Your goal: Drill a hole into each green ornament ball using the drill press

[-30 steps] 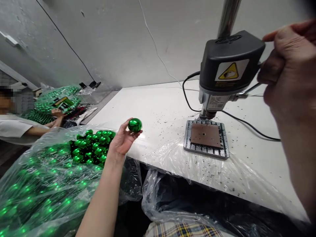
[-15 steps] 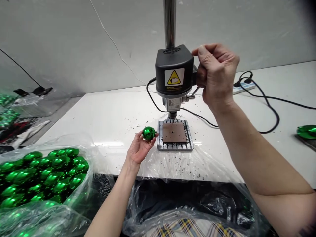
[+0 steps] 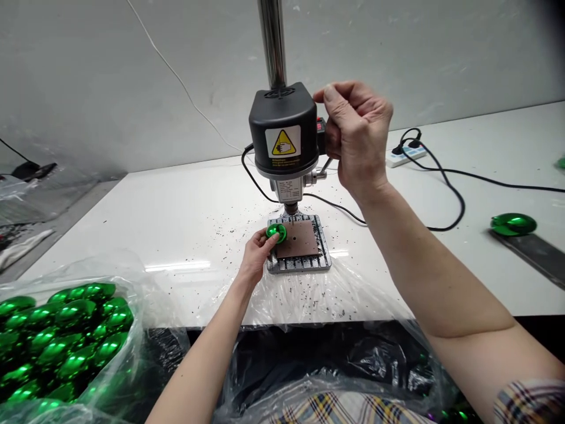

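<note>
Between the thumb and fingers of my left hand [image 3: 259, 247] is a shiny green bauble [image 3: 275, 232], over the left edge of a brown square plate [image 3: 304, 238]. That plate, with a small hole near its middle, lies on the slotted metal base [image 3: 300, 266] of a small drill press [image 3: 282, 132]. My right hand [image 3: 359, 132] is raised beside the machine's black housing, closed around its feed lever [image 3: 325, 167]; the grip itself is hidden by the fingers. The drill bit shows only faintly under the chuck [image 3: 291, 208].
A clear plastic bag [image 3: 141, 294] full of green baubles [image 3: 70, 330] stands at the left. To the right, another bauble [image 3: 514, 224] sits on a dark strip [image 3: 536, 256]. A power strip [image 3: 406, 154] with black cables lies behind. Dark shavings litter the white table [image 3: 189, 218].
My left hand has brought the bauble rightward over the plate and turned it. My right hand stays at the lever. The whole view has shifted, so the machine appears farther left.
</note>
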`<state>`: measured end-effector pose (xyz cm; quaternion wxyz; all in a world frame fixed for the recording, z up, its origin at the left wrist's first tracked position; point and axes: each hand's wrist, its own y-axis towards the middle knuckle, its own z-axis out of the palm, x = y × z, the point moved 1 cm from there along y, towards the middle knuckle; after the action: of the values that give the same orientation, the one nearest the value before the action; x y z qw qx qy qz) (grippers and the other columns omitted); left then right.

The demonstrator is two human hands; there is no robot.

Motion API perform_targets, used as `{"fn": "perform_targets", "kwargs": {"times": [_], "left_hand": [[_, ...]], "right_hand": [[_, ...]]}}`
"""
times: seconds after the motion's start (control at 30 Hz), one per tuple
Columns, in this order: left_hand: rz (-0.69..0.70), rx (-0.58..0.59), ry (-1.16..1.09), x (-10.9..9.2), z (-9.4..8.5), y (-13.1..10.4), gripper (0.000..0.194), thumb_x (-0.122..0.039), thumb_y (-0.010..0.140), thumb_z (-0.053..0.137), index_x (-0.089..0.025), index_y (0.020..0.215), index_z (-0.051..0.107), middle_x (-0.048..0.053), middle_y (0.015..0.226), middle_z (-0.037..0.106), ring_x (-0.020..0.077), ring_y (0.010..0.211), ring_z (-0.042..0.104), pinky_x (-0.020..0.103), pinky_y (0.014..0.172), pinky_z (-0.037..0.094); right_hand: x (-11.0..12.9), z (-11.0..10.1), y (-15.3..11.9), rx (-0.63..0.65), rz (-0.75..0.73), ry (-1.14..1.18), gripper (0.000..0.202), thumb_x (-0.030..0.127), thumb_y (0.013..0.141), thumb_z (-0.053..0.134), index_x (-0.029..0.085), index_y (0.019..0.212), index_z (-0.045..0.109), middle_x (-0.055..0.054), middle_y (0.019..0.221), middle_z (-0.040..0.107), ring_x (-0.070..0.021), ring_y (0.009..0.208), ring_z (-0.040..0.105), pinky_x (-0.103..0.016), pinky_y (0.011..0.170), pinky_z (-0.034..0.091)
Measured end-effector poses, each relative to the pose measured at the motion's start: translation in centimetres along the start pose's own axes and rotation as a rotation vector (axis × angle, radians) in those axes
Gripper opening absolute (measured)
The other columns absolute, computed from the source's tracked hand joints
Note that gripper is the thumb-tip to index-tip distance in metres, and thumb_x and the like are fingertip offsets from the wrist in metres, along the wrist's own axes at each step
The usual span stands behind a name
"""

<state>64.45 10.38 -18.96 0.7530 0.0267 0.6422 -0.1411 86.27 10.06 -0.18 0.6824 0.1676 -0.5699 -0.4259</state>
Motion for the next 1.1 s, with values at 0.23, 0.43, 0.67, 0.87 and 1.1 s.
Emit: {"fn": "perform_targets", "kwargs": {"times": [0.23,0.43,0.67,0.87,1.1], "left_hand": [[0.071,0.068,0.146,1.1,1.4,1.6,0.065,-0.043,0.063,0.089,-0.014,0.117,0.066,0.009,0.103,0.073,0.0195,0.093,0.066,0.031,0.08,0.051],[0.187,0.095,0.389,1.3,2.3,1.6,0.059,-0.036,0.068,0.084,-0.016,0.122,0.066,0.007,0.097,0.068,0.0169,0.08,0.058,0.031,0.072,0.049],[0.405,0.011,0.647,2.1,2.8,1.3,0.053,-0.033,0.065,0.087,-0.023,0.115,0.071,0.004,0.09,0.059,0.0201,0.086,0.055,0.034,0.079,0.048],[0.381,0.038,0.586,2.2,2.8,1.2,0.055,-0.035,0.066,0.087,-0.022,0.117,0.069,0.004,0.093,0.059,0.0211,0.091,0.056,0.033,0.081,0.047],[0.384,0.035,0.532,1.8,3.0,0.9,0.053,-0.033,0.063,0.089,-0.022,0.112,0.072,0.005,0.093,0.062,0.0237,0.094,0.055,0.034,0.083,0.045]], "right_hand": [[0.2,0.2,0.0,-0.023,0.026,-0.025,0.026,0.047,0.081,0.078,0.023,0.079,0.068,0.005,0.048,0.033,-0.0086,0.039,0.026,-0.027,0.034,0.02],[0.5,0.3,-0.2,-0.014,0.016,-0.028,0.031,0.054,0.078,0.08,0.025,0.078,0.068,0.004,0.049,0.033,-0.0098,0.04,0.025,-0.03,0.036,0.02],[1.5,0.8,-0.7,-0.022,0.037,0.052,0.021,0.041,0.08,0.08,0.024,0.076,0.068,0.005,0.049,0.033,-0.008,0.039,0.023,-0.029,0.039,0.017],[2.0,1.4,-1.1,-0.05,0.029,0.004,0.055,0.069,0.08,0.071,0.022,0.059,0.051,0.004,0.047,0.033,-0.0078,0.035,0.026,-0.03,0.033,0.016],[2.0,1.3,-3.6,-0.094,-0.156,-0.053,0.061,0.06,0.088,0.067,0.019,0.055,0.037,0.004,0.046,0.031,-0.0051,0.035,0.029,-0.023,0.033,0.02]]}}
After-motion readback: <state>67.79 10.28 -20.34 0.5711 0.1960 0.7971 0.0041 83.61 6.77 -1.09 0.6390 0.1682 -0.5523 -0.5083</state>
